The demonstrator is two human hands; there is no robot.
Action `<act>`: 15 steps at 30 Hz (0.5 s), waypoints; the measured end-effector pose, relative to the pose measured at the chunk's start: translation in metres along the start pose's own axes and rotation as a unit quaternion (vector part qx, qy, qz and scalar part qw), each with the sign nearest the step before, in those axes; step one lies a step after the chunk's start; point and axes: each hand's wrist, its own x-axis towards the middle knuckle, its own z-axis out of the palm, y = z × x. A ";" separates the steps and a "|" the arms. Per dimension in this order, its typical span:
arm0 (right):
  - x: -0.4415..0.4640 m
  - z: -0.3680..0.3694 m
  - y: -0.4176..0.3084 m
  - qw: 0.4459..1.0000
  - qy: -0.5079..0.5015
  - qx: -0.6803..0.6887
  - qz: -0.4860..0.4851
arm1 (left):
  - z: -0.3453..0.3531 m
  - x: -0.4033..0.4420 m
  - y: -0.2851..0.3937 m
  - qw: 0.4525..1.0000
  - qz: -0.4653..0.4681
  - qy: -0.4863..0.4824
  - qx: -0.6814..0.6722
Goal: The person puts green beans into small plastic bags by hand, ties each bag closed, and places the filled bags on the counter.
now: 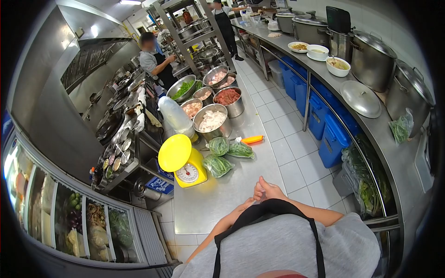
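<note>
My left hand (244, 204) and my right hand (269, 189) meet in front of my black apron (259, 211), at the table's near edge. The right hand is closed with its thumb up; whatever it may hold is hidden. Fingers of the left hand reach the right one and are mostly covered. Beyond them on the steel table (232, 194) lie plastic bags of green vegetables (218, 165) and an orange-handled tool (252, 139). A yellow kitchen scale (189, 171) with a round yellow pan (174, 153) stands to their left.
Steel pots of raw meat (212, 121) and a bowl of chopped greens (183, 89) crowd the table's far end. Blue bins (334, 139) sit under the right counter, which carries large stockpots (373, 60). A co-worker (155, 60) stands far left. Left is a glass-topped fridge (74, 208).
</note>
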 end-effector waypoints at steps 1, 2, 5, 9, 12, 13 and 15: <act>0.007 -0.008 0.004 0.999 -0.011 0.030 -0.004 | 0.000 0.000 -0.003 1.000 -0.013 0.007 0.000; 0.009 -0.010 0.003 0.998 -0.022 0.060 -0.008 | 0.000 -0.001 -0.005 1.000 -0.025 0.017 -0.004; 0.010 -0.015 -0.006 0.996 -0.035 -0.078 -0.034 | 0.000 -0.003 -0.010 0.996 -0.067 0.046 -0.024; 0.005 -0.034 -0.021 0.994 0.027 -0.079 -0.065 | -0.008 0.001 -0.009 0.989 -0.116 0.090 -0.036; -0.005 -0.058 -0.020 0.980 0.118 -0.155 -0.038 | -0.012 0.010 -0.013 0.990 -0.080 0.109 0.044; -0.010 -0.061 -0.016 0.980 0.121 -0.154 -0.043 | -0.013 0.012 -0.011 0.990 -0.079 0.104 0.046; -0.020 -0.063 -0.009 0.980 0.151 -0.126 -0.001 | -0.014 0.011 -0.006 0.979 -0.019 0.176 0.105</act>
